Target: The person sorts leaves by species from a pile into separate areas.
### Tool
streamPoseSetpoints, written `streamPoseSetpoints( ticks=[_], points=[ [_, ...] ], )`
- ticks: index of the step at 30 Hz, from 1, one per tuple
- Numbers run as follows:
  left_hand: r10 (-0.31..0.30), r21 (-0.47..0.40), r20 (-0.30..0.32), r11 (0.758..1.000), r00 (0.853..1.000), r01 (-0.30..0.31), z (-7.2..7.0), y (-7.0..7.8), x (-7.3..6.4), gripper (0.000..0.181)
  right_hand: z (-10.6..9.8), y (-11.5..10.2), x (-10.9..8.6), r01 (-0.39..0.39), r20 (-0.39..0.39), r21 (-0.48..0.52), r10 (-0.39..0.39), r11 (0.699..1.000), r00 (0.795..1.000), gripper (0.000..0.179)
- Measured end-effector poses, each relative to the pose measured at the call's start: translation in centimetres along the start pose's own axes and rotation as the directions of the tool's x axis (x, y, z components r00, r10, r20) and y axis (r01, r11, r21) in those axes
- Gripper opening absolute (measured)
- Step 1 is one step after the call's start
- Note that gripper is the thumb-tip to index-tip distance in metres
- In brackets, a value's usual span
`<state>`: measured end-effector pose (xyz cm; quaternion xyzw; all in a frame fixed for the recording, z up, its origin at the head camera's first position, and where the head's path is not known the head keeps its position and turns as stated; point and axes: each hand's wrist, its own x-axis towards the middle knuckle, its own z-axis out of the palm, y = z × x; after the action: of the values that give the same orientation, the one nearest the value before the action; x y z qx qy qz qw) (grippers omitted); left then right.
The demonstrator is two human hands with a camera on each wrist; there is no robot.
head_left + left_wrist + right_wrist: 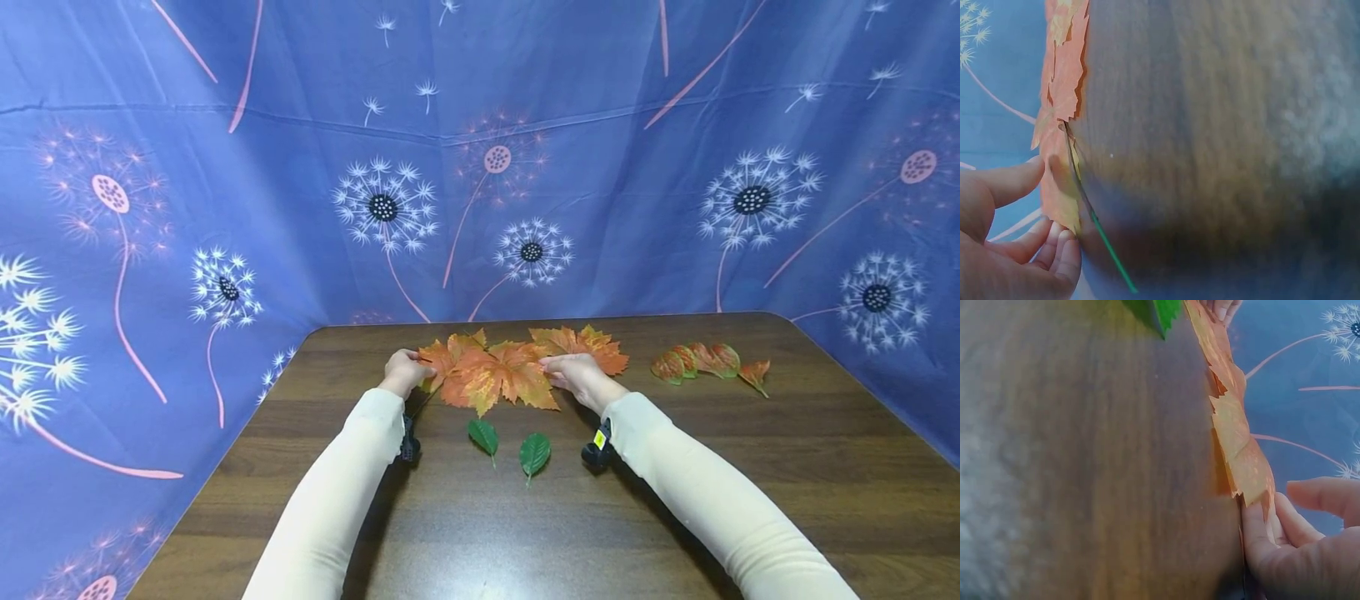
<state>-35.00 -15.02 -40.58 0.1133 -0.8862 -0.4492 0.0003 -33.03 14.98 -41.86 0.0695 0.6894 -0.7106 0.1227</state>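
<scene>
Orange-and-yellow artificial maple leaves (504, 375) lie overlapping near the table's far edge. My left hand (405, 372) is at their left end; in the left wrist view its thumb (1019, 182) and fingers (1063, 256) are spread apart beside the leaf edge. A thin stem (1094, 219), brown turning green, slants out from under the leaves there. At the right end my right hand (581, 379) touches a leaf. The right wrist view has its fingers (1260, 534) against the leaf's edge (1250, 478), partly beneath it, with the thumb raised away.
Two small green leaves (535, 454) lie in front of the maple leaves. Several red-green leaves (697, 362) form a row at the right, ending in a small orange one (754, 375). Behind the wooden table (480, 517) hangs a blue dandelion-print cloth (615, 183).
</scene>
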Motion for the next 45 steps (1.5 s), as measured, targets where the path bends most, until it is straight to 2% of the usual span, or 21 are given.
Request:
streamPoseSetpoints(
  ticks=[7, 14, 18, 22, 27, 32, 37, 40, 45],
  points=[
    [0.022, 0.012, 0.027, 1.0, 0.999, -0.022, -0.6, 0.3, -0.4, 0.054, 0.4, -0.2, -0.4, -0.01, 0.011, -0.009, 0.01, 1.0, 1.0, 0.042],
    [0.049, 0.007, 0.059, 0.999, 0.997, -0.05, -0.9, 0.5, -0.8, 0.062, 0.1, -0.4, -0.9, 0.023, 0.007, -0.085, -0.022, 0.996, 1.0, 0.043],
    [0.088, 0.023, 0.06, 0.996, 0.994, -0.089, -0.9, 0.8, -1.0, 0.059, -0.4, -0.6, -1.0, 0.045, -0.017, -0.1, -0.047, 0.994, 0.999, 0.041],
    [0.127, 0.017, 0.092, 0.992, 0.988, -0.129, -1.0, 0.9, -1.3, 0.052, -0.8, -0.9, -1.3, 0.055, -0.029, -0.122, -0.059, 0.991, 0.998, 0.039],
    [0.162, 0.008, 0.116, 0.986, 0.98, -0.164, -1.3, 0.8, -1.7, 0.043, -1.2, -1.4, -2.5, 0.081, 0.024, -0.22, -0.077, 0.972, 0.997, 0.038],
    [0.171, 0.031, 0.138, 0.984, 0.975, -0.177, -1.6, 0.7, -2.5, 0.035, -1.7, -1.6, -4.3, 0.091, 0.103, -0.308, -0.062, 0.947, 0.993, 0.039],
    [0.165, -0.026, 0.187, 0.986, 0.969, -0.163, -1.7, 0.5, -3.9, 0.033, -2.1, -1.5, -6.3, 0.078, 0.141, -0.317, -0.034, 0.945, 0.989, 0.047],
    [0.14, -0.078, 0.236, 0.989, 0.962, -0.125, -1.5, 0.2, -4.6, 0.035, -2.3, -1.1, -7.4, 0.043, 0.144, -0.331, 0.005, 0.943, 0.99, 0.049],
    [0.12, -0.076, 0.303, 0.992, 0.946, -0.101, -0.9, 0.3, -6.0, 0.041, -2.1, -0.6, -8.6, -0.025, 0.162, -0.361, 0.089, 0.932, 0.983, 0.051]
  ],
)
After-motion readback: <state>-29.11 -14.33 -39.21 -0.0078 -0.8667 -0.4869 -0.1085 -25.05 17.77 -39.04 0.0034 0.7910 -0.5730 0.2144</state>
